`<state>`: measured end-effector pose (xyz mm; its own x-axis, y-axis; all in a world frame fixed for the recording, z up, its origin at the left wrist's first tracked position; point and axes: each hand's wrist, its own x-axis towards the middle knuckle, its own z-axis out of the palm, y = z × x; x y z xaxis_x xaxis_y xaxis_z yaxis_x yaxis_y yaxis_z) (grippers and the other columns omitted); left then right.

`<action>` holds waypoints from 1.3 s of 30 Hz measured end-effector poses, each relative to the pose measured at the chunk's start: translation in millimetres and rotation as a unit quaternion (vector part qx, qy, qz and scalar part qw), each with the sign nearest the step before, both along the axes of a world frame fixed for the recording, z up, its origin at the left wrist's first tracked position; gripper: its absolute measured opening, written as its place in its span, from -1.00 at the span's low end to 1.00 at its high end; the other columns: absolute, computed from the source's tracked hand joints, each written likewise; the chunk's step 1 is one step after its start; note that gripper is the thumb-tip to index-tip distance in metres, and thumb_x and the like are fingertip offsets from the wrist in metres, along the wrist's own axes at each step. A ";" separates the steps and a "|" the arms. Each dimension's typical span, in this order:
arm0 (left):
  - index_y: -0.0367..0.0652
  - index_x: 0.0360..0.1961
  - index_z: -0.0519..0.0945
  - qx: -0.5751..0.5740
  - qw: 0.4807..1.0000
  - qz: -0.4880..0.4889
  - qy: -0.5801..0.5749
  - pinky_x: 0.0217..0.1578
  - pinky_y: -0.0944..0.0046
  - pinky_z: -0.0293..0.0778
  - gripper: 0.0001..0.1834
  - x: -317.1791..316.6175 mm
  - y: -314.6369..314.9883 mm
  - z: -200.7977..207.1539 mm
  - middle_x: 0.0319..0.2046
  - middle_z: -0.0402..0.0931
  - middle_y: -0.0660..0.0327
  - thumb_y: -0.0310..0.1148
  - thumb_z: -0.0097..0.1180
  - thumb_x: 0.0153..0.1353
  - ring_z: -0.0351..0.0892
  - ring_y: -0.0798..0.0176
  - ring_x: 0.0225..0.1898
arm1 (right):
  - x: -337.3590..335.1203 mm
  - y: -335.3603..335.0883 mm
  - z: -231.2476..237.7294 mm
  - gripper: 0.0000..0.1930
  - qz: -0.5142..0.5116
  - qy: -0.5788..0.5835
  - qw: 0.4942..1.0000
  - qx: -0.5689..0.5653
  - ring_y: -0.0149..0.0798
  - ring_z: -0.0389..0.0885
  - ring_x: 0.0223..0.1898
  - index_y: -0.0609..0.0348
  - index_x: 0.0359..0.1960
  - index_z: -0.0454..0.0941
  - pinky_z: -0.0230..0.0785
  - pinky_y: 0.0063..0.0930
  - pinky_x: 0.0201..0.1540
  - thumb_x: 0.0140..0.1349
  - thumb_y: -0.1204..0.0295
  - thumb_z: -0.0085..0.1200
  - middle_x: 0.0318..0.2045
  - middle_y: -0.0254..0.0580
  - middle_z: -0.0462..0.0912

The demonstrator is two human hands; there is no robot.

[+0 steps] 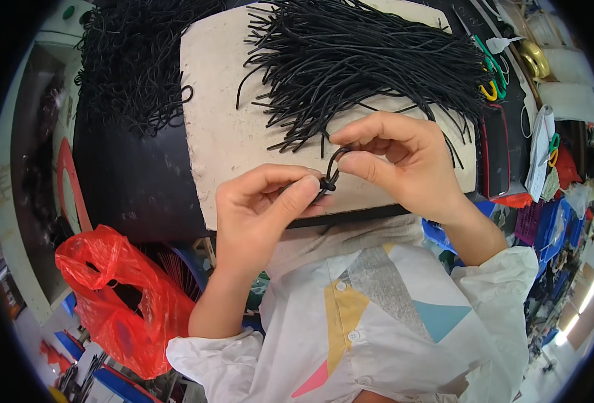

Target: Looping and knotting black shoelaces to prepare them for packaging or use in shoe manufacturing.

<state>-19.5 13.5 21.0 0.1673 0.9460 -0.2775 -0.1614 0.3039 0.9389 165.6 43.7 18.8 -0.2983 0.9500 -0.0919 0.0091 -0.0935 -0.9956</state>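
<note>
Between my two hands is a black cord (332, 164) bent into a loop, with a knot at its lower end. My left hand (265, 201) pinches the cord at the knot between thumb and fingers. Just to the right and a little higher, my right hand (396, 158) pinches the top of the loop between thumb and forefinger. Both hands are held over the near part of a pale board (226, 144). Beyond them, a thick bundle of straight black cords (371, 57) lies across the board, some loose ends reaching close to my right hand.
A tangled heap of black cords (139, 64) covers the far left of the dark table (129, 181). Scissors with green and yellow handles (491, 84) lie at the bundle's right end, near a dark red-edged case (496, 151). A red plastic bag (129, 302) hangs at the left.
</note>
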 end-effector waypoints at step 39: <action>-0.42 -0.28 0.50 -0.047 0.993 0.093 -0.057 -0.46 0.49 0.49 -0.83 6.6 -7.3 -9.8 -0.47 0.52 0.11 -0.54 0.08 0.10 0.54 0.38 -0.50 | -10.0 -14.7 -8.5 -0.89 0.016 -0.058 0.998 -0.011 -0.51 0.45 -0.52 0.27 -0.44 0.52 0.27 -0.65 -0.48 0.01 0.49 0.15 -0.57 -0.31 0.53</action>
<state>-12.9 6.2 11.3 0.0274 0.9345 -0.3550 -0.3263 0.3441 0.8804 155.6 29.0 10.3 -0.3147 0.9376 -0.1477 0.1270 -0.1126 -0.9855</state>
